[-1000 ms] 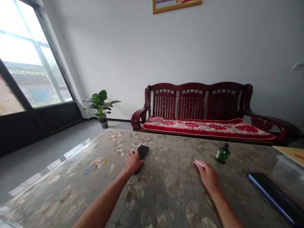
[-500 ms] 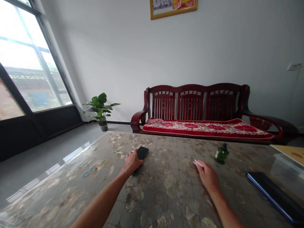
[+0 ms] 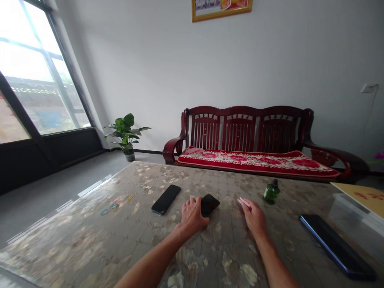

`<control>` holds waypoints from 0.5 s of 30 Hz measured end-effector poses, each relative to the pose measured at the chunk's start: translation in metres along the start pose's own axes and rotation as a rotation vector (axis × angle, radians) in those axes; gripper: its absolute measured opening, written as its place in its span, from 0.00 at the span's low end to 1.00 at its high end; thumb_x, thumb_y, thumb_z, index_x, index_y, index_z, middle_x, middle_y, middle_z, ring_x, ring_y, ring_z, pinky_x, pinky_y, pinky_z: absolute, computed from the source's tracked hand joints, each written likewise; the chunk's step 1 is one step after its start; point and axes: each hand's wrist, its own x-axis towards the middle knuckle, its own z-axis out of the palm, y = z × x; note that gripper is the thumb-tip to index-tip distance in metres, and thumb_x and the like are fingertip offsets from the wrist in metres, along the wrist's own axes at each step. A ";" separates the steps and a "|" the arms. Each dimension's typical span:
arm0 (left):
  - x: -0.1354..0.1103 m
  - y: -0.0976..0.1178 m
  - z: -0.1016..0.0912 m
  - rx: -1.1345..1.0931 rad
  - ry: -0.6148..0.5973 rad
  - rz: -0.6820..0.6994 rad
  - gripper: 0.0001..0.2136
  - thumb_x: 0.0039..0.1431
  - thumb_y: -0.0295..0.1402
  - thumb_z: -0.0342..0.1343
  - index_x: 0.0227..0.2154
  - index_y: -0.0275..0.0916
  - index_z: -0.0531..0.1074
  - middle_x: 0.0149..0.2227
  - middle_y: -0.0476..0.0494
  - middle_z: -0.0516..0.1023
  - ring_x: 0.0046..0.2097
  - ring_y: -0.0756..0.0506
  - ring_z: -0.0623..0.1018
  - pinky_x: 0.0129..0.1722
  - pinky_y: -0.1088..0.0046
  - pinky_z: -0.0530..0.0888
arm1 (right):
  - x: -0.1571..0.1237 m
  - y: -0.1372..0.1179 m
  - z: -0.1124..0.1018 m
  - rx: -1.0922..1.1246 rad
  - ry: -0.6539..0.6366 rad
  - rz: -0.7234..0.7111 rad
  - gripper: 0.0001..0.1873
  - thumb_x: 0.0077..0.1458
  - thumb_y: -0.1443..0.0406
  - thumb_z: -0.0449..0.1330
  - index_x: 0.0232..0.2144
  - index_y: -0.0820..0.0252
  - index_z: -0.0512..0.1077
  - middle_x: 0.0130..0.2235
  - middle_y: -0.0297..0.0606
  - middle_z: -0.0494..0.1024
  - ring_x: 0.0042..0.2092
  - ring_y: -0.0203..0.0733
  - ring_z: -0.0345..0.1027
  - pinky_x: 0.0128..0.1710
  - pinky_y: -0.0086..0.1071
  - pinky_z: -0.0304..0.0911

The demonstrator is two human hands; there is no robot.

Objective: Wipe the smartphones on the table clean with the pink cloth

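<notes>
Here's the black phone (image 3: 211, 203), flat, glossy and dark-faced, out over the middle of the worktop (image 3: 102, 250), clasped between the left hand's (image 3: 193, 215) fingers and thumb! One second phone (image 3: 166, 199) lies just left of that hand. Right hand (image 3: 256, 219): fingers pinching one slim pink item (image 3: 245, 203). Beyond, one green bottle (image 3: 271, 193), one larger blue-edged slab (image 3: 334, 245).

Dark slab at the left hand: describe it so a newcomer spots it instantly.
Find the red wooden bench, then the flower-patterned table in front of it. Near the table's middle, the left hand partly covers the dark slab. Unlike the black phone to its left and the blue-edged slab at far right, it alone has a hand on it.
</notes>
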 end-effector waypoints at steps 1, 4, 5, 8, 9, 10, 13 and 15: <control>-0.002 0.005 0.002 -0.006 -0.002 -0.007 0.32 0.43 0.38 0.61 0.55 0.38 0.65 0.49 0.36 0.72 0.52 0.34 0.71 0.50 0.62 0.64 | 0.000 0.000 -0.001 0.019 0.007 0.013 0.26 0.54 0.45 0.53 0.39 0.58 0.77 0.42 0.46 0.80 0.44 0.49 0.72 0.45 0.39 0.65; -0.005 0.013 0.008 -0.010 -0.005 -0.042 0.31 0.42 0.38 0.61 0.53 0.38 0.66 0.48 0.36 0.72 0.52 0.34 0.70 0.50 0.62 0.64 | 0.000 0.000 -0.001 0.036 0.024 0.030 0.27 0.53 0.45 0.52 0.39 0.59 0.77 0.41 0.47 0.80 0.43 0.49 0.73 0.44 0.39 0.65; -0.006 0.015 0.010 -0.009 -0.006 -0.057 0.31 0.42 0.37 0.61 0.53 0.38 0.66 0.48 0.36 0.72 0.51 0.34 0.70 0.50 0.62 0.65 | 0.001 0.000 -0.001 0.035 0.027 0.031 0.28 0.54 0.45 0.52 0.39 0.59 0.77 0.41 0.47 0.80 0.42 0.50 0.73 0.44 0.39 0.65; -0.010 0.018 0.015 -0.012 -0.007 -0.091 0.30 0.42 0.37 0.61 0.52 0.39 0.67 0.48 0.36 0.72 0.51 0.34 0.70 0.49 0.62 0.65 | 0.001 0.001 -0.001 0.042 0.033 0.029 0.29 0.54 0.44 0.51 0.39 0.60 0.77 0.42 0.48 0.80 0.42 0.50 0.73 0.43 0.39 0.65; -0.010 0.020 0.017 -0.015 -0.003 -0.096 0.30 0.42 0.37 0.61 0.52 0.38 0.67 0.48 0.36 0.72 0.52 0.34 0.70 0.50 0.62 0.64 | 0.000 0.001 0.000 0.046 0.033 0.027 0.29 0.54 0.44 0.51 0.39 0.60 0.77 0.42 0.47 0.80 0.42 0.49 0.73 0.43 0.39 0.66; -0.011 0.021 0.019 -0.019 0.002 -0.099 0.30 0.42 0.37 0.61 0.52 0.38 0.67 0.48 0.36 0.72 0.52 0.34 0.70 0.50 0.62 0.64 | 0.000 0.002 -0.001 0.049 0.032 0.026 0.29 0.54 0.44 0.51 0.39 0.60 0.77 0.42 0.47 0.80 0.41 0.49 0.73 0.43 0.38 0.66; -0.012 0.025 0.024 -0.029 0.013 -0.106 0.28 0.43 0.36 0.60 0.51 0.38 0.68 0.48 0.35 0.71 0.52 0.34 0.70 0.50 0.61 0.64 | -0.001 0.002 -0.001 0.054 0.033 0.028 0.30 0.54 0.44 0.50 0.40 0.60 0.77 0.41 0.47 0.81 0.40 0.50 0.73 0.41 0.39 0.66; -0.012 0.029 0.027 -0.036 0.018 -0.105 0.27 0.43 0.36 0.60 0.50 0.38 0.69 0.48 0.35 0.71 0.51 0.34 0.69 0.49 0.62 0.65 | -0.001 0.001 -0.001 0.054 0.037 0.033 0.29 0.53 0.44 0.51 0.40 0.61 0.77 0.40 0.48 0.81 0.40 0.50 0.73 0.41 0.40 0.66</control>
